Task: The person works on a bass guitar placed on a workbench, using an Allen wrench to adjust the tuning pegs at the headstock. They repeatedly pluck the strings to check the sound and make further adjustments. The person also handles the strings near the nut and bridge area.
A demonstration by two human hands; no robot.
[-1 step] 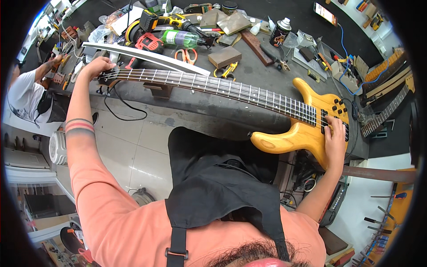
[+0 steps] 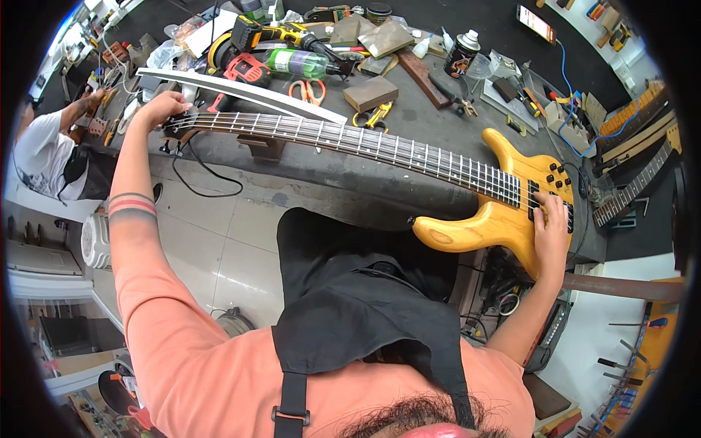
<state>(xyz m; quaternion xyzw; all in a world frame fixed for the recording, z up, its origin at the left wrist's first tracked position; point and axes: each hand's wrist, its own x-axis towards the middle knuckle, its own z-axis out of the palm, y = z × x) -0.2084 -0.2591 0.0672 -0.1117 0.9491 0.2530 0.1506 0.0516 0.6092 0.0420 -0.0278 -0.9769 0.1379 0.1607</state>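
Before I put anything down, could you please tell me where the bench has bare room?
A bare patch of bench lies between the bass neck, the yellow tool and the brown wooden strip. A narrow one lies on the neck's near side, right of the wooden block. The back is crowded around the drill, green bottle and spray can.

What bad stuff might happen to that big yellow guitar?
The guitar's body juts past the workbench's edge, so it might slip if the left hand and right hand let go.

A yellow-and-black tool lies close behind the neck; pushing the guitar back might scratch it.
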